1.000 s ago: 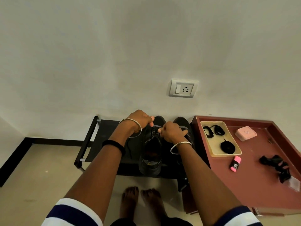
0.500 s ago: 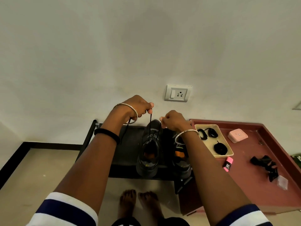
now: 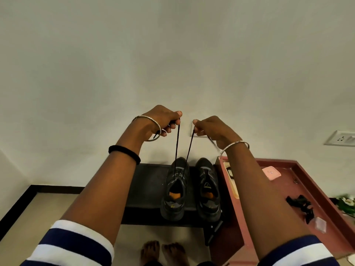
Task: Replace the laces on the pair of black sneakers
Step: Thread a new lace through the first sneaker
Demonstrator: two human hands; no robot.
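Note:
Two black sneakers stand side by side on a low black rack (image 3: 149,181), toes to the wall. The left sneaker (image 3: 175,191) has a black lace (image 3: 177,144) running up out of its eyelets in two taut strands. My left hand (image 3: 163,121) pinches the left strand high above the shoe. My right hand (image 3: 211,128) pinches the right strand at the same height. The right sneaker (image 3: 208,189) stands untouched beside it.
A maroon table (image 3: 288,191) stands right of the rack, with a beige tray (image 3: 233,186) mostly hidden by my right arm, a pink case (image 3: 271,172) and a black tangled lace (image 3: 301,205). Wall sockets (image 3: 341,138) are on the right. My bare feet (image 3: 163,252) stand below.
Both hands have risen from the left sneaker's tongue to well above it, pulling the two lace strands up taut. The view has tilted upward.

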